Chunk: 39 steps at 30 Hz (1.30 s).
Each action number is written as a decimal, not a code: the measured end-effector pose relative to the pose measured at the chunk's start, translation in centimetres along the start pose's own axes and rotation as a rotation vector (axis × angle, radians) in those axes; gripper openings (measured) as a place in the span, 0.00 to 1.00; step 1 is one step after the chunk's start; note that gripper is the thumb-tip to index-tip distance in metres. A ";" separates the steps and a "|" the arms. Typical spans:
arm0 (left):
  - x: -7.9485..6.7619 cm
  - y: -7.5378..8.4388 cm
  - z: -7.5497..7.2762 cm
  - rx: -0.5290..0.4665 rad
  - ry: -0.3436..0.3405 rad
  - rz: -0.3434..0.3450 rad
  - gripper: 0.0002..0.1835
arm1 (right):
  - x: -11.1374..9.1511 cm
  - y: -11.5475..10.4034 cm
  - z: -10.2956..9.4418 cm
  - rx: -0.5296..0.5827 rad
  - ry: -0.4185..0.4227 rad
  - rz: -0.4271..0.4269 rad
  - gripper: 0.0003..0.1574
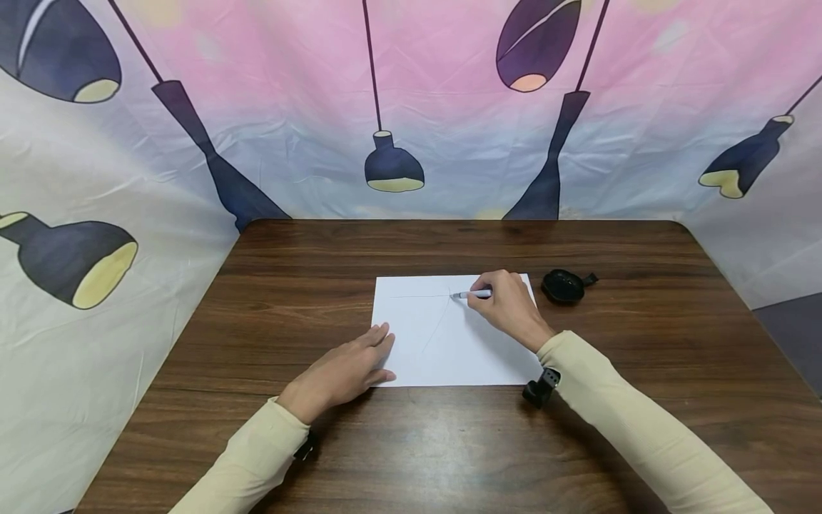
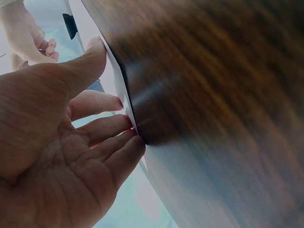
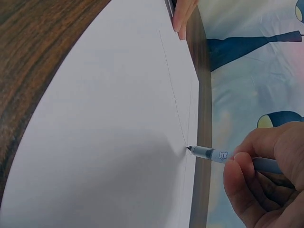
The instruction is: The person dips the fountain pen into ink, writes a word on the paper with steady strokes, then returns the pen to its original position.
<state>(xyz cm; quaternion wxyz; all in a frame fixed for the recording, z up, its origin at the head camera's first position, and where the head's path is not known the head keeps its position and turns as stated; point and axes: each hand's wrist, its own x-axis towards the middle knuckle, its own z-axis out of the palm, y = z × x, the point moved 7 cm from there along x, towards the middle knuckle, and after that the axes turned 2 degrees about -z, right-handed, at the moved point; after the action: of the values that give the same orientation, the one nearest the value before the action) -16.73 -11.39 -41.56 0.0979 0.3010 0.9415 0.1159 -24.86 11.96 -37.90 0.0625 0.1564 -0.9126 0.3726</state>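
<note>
My right hand point(image 1: 510, 303) pinches a pale-barrelled pen point(image 3: 221, 156) between thumb and fingers. Its dark tip meets the paper where two thin drawn lines come together, as the right wrist view shows. The white sheet of paper point(image 1: 449, 364) lies flat on the table. One line runs nearly level near the far edge; another slants down and left from the pen tip. At the sheet's near left edge, my left hand point(image 1: 349, 368) rests with fingers extended, fingertips on the paper. In the left wrist view the left hand's fingers point(image 2: 118, 159) press along that edge.
A small black dish-like object with a short handle point(image 1: 564, 285) sits just right of the paper. The dark wood table point(image 1: 308, 264) reaches back to a hanging cloth point(image 1: 308, 143) printed with lamps. Black wrist cameras are strapped at both sleeves.
</note>
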 end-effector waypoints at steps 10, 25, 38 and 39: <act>-0.1 0.1 -0.1 0.009 0.007 0.009 0.33 | -0.3 0.0 -0.1 -0.010 -0.010 0.012 0.05; -0.1 0.1 -0.1 0.014 0.011 0.019 0.33 | -0.9 0.3 -0.2 -0.023 -0.019 0.041 0.04; -0.1 0.1 -0.1 0.009 0.003 0.011 0.33 | -1.8 0.4 -0.6 -0.011 -0.028 0.061 0.04; -0.1 0.1 -0.1 0.009 0.003 0.009 0.33 | -1.8 0.4 -0.6 -0.011 -0.028 0.061 0.04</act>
<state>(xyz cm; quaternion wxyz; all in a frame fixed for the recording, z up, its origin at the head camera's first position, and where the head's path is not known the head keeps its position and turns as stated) -16.66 -11.42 -41.40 0.0949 0.3053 0.9408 0.1126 -23.31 13.07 -38.19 0.0394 0.1335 -0.9196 0.3673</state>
